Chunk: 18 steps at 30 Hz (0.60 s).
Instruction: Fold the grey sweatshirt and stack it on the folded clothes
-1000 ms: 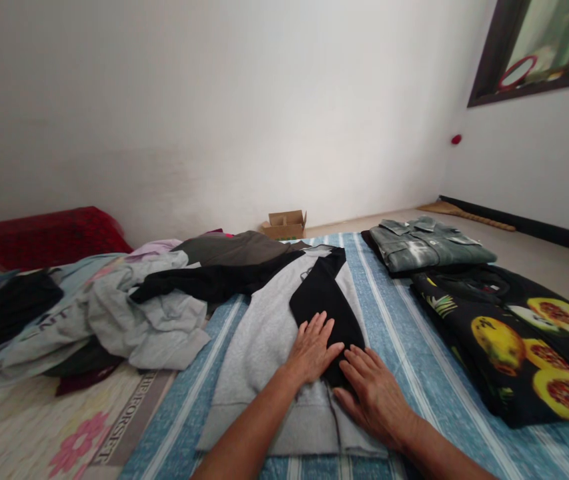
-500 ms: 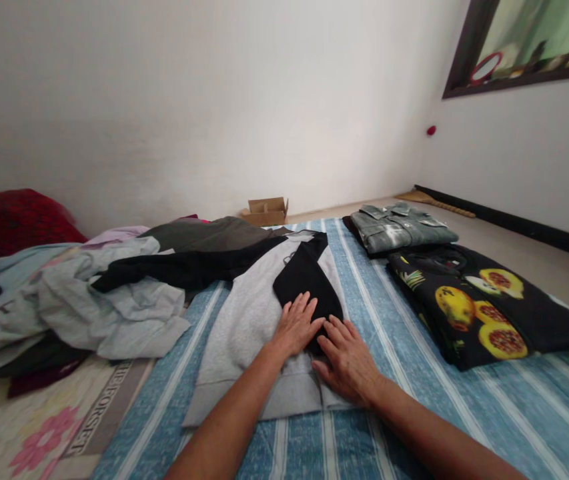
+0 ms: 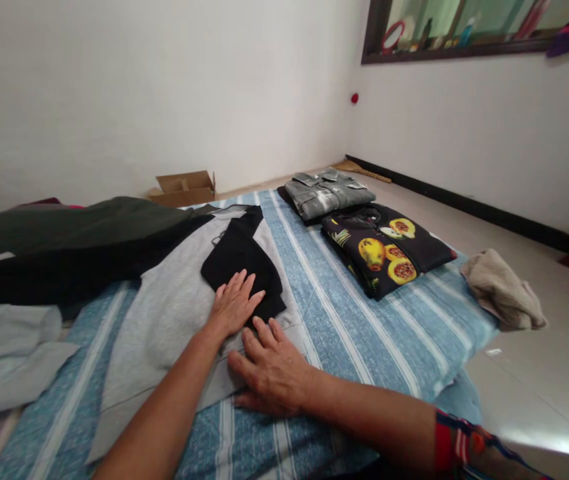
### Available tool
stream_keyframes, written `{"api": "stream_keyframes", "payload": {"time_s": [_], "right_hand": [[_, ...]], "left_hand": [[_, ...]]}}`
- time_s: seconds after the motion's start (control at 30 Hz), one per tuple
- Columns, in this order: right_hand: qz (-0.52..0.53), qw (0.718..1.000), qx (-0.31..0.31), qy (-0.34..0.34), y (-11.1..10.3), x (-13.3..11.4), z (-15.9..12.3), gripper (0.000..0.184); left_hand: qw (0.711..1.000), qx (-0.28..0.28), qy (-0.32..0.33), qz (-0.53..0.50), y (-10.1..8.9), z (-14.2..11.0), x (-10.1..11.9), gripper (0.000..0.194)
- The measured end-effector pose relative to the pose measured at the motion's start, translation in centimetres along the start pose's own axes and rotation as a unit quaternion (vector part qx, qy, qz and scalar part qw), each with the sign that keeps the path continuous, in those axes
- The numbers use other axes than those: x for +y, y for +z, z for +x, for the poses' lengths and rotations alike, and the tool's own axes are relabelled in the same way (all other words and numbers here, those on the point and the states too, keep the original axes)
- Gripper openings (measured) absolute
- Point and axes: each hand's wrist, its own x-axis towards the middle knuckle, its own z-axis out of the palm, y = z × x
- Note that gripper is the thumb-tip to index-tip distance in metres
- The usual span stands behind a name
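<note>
Both spread-fingered hands gripped nothing, the right hand (image 3: 270,371) drawn toward the sheet's (image 3: 364,333) near edge, the left hand (image 3: 231,308) alone steadying the sleeve (image 3: 233,257).

A light grey fabric sweatshirt with long black sleeves (image 3: 164,313) lies spread on a blue cloth with white stripes (image 3: 334,300). Its neck opening is at the far end, and its wide grey hem band (image 3: 124,420) is at the near end. The body is almost flat, with some soft wrinkles, and its lower part is partly hidden. One black sleeve (image 3: 241,257) is folded inward over the grey front, and it makes an angled shape there. The other black sleeve (image 3: 64,267) is extended to the left, out to the picture edge.
</note>
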Motion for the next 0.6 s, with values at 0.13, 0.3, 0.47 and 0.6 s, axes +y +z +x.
{"api": "stream_keyframes", "payload": {"time_s": [0.13, 0.3, 0.47, 0.6], "right_hand": [[-0.049, 0.998, 0.034, -0.020, 0.5, -0.6, -0.1, 0.029], [-0.091, 0.994, 0.064, -0.014, 1.5, -1.2, 0.2, 0.027], [-0.102, 0.991, 0.083, -0.001, 2.1, -0.9, 0.2, 0.027], [-0.097, 0.991, 0.090, -0.018, 2.0, -0.6, 0.0, 0.026]], "left_hand": [[1.000, 0.012, 0.005, -0.002, 0.0, 0.2, -0.1, 0.059], [1.000, -0.003, 0.005, 0.003, 0.3, 0.5, -0.3, 0.059], [1.000, -0.012, 0.003, -0.006, 0.6, 0.8, -0.6, 0.061], [1.000, -0.007, 0.005, -0.015, 0.8, 1.0, -0.7, 0.061]]}}
